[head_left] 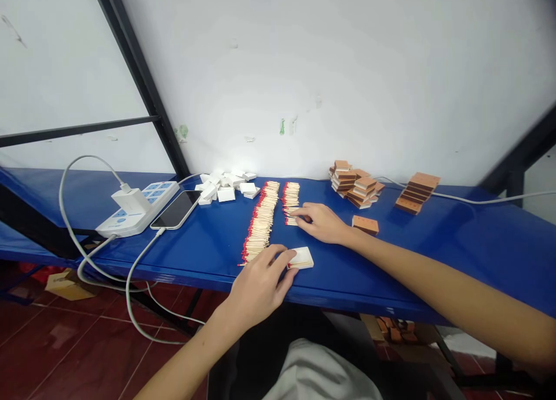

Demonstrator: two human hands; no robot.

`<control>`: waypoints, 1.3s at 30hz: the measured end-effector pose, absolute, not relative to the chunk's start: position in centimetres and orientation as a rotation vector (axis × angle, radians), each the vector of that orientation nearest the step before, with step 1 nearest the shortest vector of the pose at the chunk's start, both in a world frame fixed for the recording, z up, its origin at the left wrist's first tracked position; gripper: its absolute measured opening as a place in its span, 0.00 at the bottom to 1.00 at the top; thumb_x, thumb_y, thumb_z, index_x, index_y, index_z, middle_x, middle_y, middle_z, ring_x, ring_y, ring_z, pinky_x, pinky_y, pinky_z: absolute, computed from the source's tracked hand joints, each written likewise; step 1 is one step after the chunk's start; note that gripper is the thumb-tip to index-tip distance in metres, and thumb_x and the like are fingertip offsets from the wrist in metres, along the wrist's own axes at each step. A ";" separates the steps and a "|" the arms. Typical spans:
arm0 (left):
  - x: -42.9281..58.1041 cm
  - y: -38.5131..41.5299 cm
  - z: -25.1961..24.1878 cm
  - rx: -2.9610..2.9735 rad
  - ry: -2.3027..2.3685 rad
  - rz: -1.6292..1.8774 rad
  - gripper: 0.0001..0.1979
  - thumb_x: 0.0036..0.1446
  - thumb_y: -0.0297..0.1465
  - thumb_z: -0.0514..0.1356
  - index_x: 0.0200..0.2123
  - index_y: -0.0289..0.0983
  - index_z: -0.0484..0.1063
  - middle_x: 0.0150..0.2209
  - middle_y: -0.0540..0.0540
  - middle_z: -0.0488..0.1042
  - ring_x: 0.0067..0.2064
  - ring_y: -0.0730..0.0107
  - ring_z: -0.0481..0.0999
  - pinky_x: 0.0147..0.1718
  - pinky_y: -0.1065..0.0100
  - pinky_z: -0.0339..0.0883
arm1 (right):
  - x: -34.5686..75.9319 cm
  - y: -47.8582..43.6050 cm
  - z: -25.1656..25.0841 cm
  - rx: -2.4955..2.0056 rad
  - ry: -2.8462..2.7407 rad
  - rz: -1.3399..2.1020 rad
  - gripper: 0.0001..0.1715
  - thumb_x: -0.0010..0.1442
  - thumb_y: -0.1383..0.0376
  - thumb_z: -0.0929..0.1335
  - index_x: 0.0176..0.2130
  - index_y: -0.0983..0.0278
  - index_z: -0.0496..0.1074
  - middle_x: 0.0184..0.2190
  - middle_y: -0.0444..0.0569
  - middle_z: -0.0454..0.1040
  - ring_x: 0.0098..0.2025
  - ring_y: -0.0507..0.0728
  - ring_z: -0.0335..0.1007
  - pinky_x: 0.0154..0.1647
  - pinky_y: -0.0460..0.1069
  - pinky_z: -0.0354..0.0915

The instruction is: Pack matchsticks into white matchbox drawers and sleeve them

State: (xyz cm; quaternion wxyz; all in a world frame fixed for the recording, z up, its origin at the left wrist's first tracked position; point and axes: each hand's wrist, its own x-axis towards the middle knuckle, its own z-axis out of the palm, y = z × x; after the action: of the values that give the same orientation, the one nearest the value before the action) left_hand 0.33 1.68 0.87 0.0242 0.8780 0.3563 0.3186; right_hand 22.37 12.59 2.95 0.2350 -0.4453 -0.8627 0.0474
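Note:
My left hand (259, 280) rests at the near edge of the blue table (456, 243), its thumb and fingers pinched on a white matchbox tray (301, 257). My right hand (319, 221) lies palm down farther back, fingertips gathering a few red-tipped matches (292, 217) at the near end of the shorter match row (291, 195). A longer row of matches (262, 221) runs to the left of it. A single brown matchbox sleeve (365, 224) lies just right of my right wrist.
White inner trays (226, 187) are heaped at the back. Brown sleeves are stacked at the back right (355, 186) and far right (417, 193). A phone (177, 209), a power strip (136, 208) with charger and cables sit at left. A black frame post (143, 81) leans against the wall.

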 end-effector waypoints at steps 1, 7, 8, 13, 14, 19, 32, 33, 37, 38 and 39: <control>0.3 1.7 0.9 2.716 1.105 0.984 0.12 0.68 0.31 0.54 0.53 0.39 0.66 0.49 0.41 0.71 0.48 0.59 0.75 0.48 0.57 0.73 | 22.4 12.6 2.9 -1.218 -2.364 0.135 0.16 0.65 0.65 0.64 0.46 0.60 0.79 0.30 0.46 0.71 0.30 0.52 0.64 0.33 0.47 0.53; 0.2 1.8 0.8 2.725 1.109 0.989 0.13 0.68 0.31 0.54 0.54 0.39 0.66 0.49 0.41 0.71 0.48 0.59 0.75 0.48 0.57 0.73 | 22.5 12.9 2.8 -1.184 -2.322 0.164 0.14 0.63 0.67 0.65 0.42 0.62 0.80 0.29 0.46 0.72 0.30 0.51 0.64 0.33 0.47 0.54; 0.2 1.8 0.8 2.727 1.111 0.988 0.13 0.68 0.31 0.53 0.54 0.39 0.66 0.49 0.41 0.71 0.48 0.60 0.75 0.48 0.57 0.73 | 22.5 12.9 2.7 -1.178 -2.317 0.168 0.13 0.63 0.67 0.65 0.41 0.63 0.80 0.29 0.45 0.72 0.30 0.51 0.64 0.33 0.47 0.54; 0.3 1.6 1.0 2.728 1.119 0.988 0.12 0.68 0.31 0.53 0.53 0.38 0.67 0.48 0.41 0.72 0.47 0.60 0.76 0.47 0.58 0.74 | 22.4 12.9 2.8 -1.186 -2.307 0.172 0.13 0.63 0.67 0.64 0.40 0.64 0.80 0.28 0.46 0.72 0.29 0.52 0.64 0.32 0.47 0.54; 0.3 1.6 1.1 2.728 1.121 0.991 0.12 0.68 0.31 0.53 0.53 0.38 0.67 0.48 0.41 0.72 0.47 0.60 0.76 0.47 0.58 0.74 | 22.4 12.8 2.9 -1.188 -2.304 0.171 0.13 0.63 0.67 0.64 0.39 0.64 0.80 0.27 0.46 0.72 0.29 0.52 0.64 0.32 0.47 0.54; 0.4 1.6 1.3 2.739 1.111 1.005 0.12 0.68 0.30 0.53 0.53 0.38 0.67 0.48 0.40 0.72 0.47 0.60 0.76 0.46 0.58 0.74 | 22.4 12.9 2.8 -1.193 -2.271 0.183 0.14 0.62 0.66 0.64 0.37 0.65 0.79 0.27 0.46 0.73 0.28 0.52 0.63 0.31 0.47 0.54; 0.4 1.6 1.1 2.743 1.114 0.999 0.12 0.68 0.31 0.53 0.53 0.38 0.68 0.48 0.40 0.72 0.47 0.60 0.76 0.47 0.58 0.74 | 22.6 13.2 3.0 -1.288 -2.216 0.217 0.16 0.51 0.74 0.64 0.35 0.65 0.78 0.24 0.43 0.66 0.27 0.52 0.60 0.31 0.47 0.54; 0.4 1.6 1.1 2.744 1.112 1.003 0.12 0.68 0.31 0.53 0.53 0.38 0.68 0.48 0.40 0.73 0.47 0.60 0.76 0.46 0.58 0.74 | 22.6 13.2 2.9 -1.290 -2.216 0.205 0.16 0.50 0.74 0.64 0.35 0.65 0.79 0.25 0.43 0.67 0.27 0.51 0.59 0.31 0.47 0.54; 0.4 1.6 1.1 2.744 1.111 1.008 0.12 0.68 0.31 0.53 0.53 0.38 0.67 0.48 0.40 0.73 0.47 0.60 0.76 0.46 0.58 0.74 | 22.6 13.5 2.6 -1.290 -2.222 0.183 0.16 0.52 0.73 0.64 0.37 0.65 0.79 0.25 0.44 0.67 0.27 0.51 0.60 0.32 0.46 0.55; 0.4 1.6 1.1 2.744 1.112 1.007 0.12 0.68 0.31 0.53 0.53 0.38 0.67 0.48 0.40 0.72 0.47 0.59 0.76 0.46 0.58 0.74 | 22.6 13.5 2.6 -1.290 -2.223 0.180 0.16 0.52 0.73 0.64 0.37 0.66 0.79 0.25 0.44 0.67 0.27 0.52 0.61 0.32 0.46 0.55; 0.4 1.6 1.1 2.744 1.112 1.005 0.12 0.68 0.31 0.53 0.53 0.38 0.67 0.48 0.40 0.72 0.47 0.59 0.76 0.47 0.58 0.74 | 22.6 13.6 2.5 -1.292 -2.224 0.179 0.16 0.53 0.73 0.64 0.37 0.66 0.79 0.25 0.44 0.67 0.27 0.52 0.61 0.32 0.46 0.55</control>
State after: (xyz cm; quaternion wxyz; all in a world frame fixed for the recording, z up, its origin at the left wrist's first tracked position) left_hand 0.39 1.60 1.14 0.0077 0.8776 0.3556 0.3213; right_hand 22.62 13.56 2.55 0.2779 -0.4812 -0.8287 0.0667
